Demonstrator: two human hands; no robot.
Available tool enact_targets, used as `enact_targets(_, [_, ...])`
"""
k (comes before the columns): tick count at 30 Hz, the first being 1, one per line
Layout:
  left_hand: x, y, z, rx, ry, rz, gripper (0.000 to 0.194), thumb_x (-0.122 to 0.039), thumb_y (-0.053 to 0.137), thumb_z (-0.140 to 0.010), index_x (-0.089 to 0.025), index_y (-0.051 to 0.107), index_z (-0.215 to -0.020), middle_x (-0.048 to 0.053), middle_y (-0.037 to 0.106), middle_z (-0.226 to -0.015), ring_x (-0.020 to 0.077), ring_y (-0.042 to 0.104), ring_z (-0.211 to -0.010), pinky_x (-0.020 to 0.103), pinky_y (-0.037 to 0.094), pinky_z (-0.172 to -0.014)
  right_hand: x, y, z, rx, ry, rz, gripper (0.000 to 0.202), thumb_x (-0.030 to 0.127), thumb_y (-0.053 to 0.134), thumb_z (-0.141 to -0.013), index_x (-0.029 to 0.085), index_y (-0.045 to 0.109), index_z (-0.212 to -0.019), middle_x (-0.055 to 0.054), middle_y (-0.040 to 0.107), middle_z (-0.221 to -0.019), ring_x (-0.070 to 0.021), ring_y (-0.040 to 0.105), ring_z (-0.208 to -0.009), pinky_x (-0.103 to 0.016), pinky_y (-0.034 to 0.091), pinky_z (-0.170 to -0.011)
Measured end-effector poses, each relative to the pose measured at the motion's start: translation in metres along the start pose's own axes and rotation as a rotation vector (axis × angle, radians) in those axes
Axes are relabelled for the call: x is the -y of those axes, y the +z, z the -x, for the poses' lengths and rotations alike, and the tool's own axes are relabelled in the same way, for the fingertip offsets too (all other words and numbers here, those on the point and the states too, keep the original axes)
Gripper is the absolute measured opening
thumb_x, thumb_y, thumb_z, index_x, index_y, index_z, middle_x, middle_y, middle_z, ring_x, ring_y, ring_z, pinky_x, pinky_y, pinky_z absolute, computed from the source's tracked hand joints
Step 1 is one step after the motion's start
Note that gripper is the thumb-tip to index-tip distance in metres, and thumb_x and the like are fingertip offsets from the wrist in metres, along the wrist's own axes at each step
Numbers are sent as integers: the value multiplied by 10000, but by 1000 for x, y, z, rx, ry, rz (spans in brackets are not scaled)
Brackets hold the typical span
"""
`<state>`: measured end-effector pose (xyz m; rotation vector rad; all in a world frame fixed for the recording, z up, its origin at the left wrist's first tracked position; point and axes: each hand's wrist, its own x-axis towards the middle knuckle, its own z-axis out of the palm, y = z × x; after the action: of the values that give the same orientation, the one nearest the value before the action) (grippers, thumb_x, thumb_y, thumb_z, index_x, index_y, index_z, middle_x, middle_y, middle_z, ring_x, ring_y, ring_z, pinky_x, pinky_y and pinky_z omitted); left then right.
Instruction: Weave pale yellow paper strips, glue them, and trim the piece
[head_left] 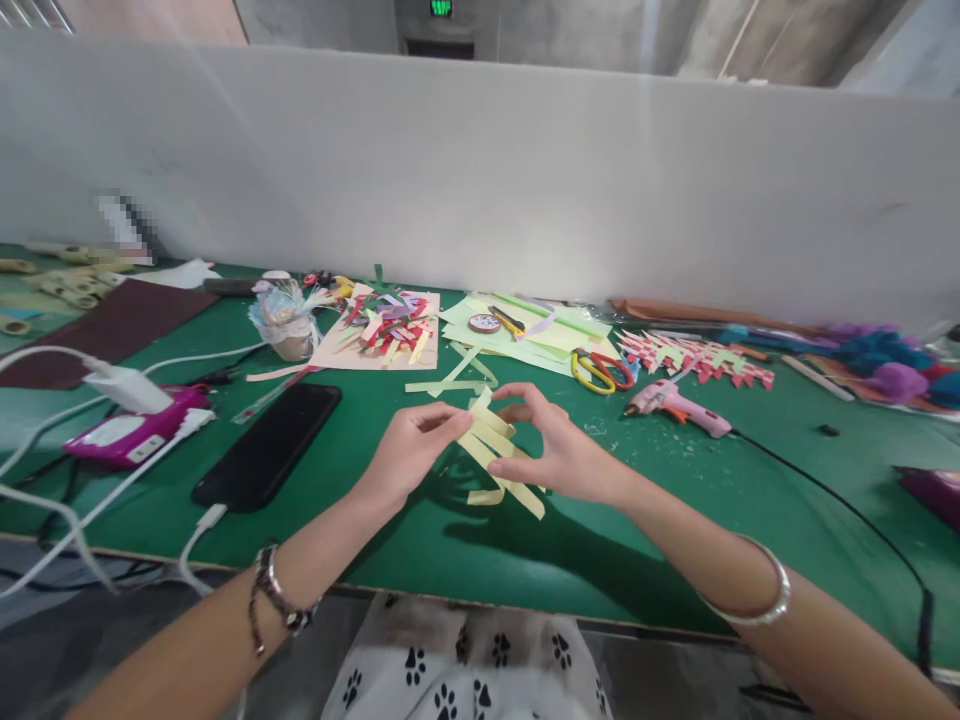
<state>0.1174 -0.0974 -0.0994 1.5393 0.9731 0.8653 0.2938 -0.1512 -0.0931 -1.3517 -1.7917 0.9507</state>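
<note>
Pale yellow paper strips (491, 448), woven or layered across each other, are held over the green table. My left hand (418, 437) pinches their upper left end between thumb and fingers. My right hand (559, 447) curves around their right side, its thumb and fingers apart, touching or very near the strips; I cannot tell whether it grips them. One short strip end (486, 496) hangs folded below. Just beyond my hands lie loose pale green strips (454, 378) on the tabletop.
Scissors (594, 372) and a pink glue gun (679, 405) with a trailing black cord lie at right. A black phone (268, 447) and a purple power strip (139, 425) with white cables lie left. Coloured paper scraps (394, 325) and pale green sheets (559, 350) are farther back, before a grey partition (480, 170).
</note>
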Motion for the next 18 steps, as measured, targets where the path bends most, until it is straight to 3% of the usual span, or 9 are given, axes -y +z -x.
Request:
enact_targets(2, [-4, 4, -1, -10, 24, -10, 232, -388, 631, -686, -173, 640, -599, 0, 629, -635, 129, 517, -593, 228, 382, -528, 0, 3, -4, 64, 38, -209, 692, 399, 663, -697, 234, 277, -1247, -12, 583, -873, -161, 574, -800, -349, 469, -725])
enact_targets(6, [-8, 9, 0, -65, 52, -21, 205, -359, 608, -706, -166, 666, -675, 14, 656, -688, 139, 542, -621, 230, 386, -521, 1, 6, -11, 77, 91, -429, 774, 302, 668, -702, 229, 193, -1308, 45, 541, -734, -106, 539, -602, -254, 454, -525])
enact_targets(13, [1, 12, 5, -117, 10, 48, 238, -397, 625, -706, -173, 627, -625, -14, 591, -597, 119, 495, -578, 218, 352, -494, 1, 5, -9, 113, 100, -386, 678, 174, 603, -729, 249, 235, -1293, 67, 485, -722, -62, 506, -490, -222, 447, -465])
enact_targets(18, [4, 12, 10, -71, -62, 67, 299, -447, 636, -696, -174, 593, -580, -39, 486, -526, 86, 363, -485, 218, 278, -445, -3, -5, -3, 130, -33, -126, 617, 198, 581, -759, 266, 281, -1294, 53, 452, -753, -48, 428, -510, -198, 385, -459])
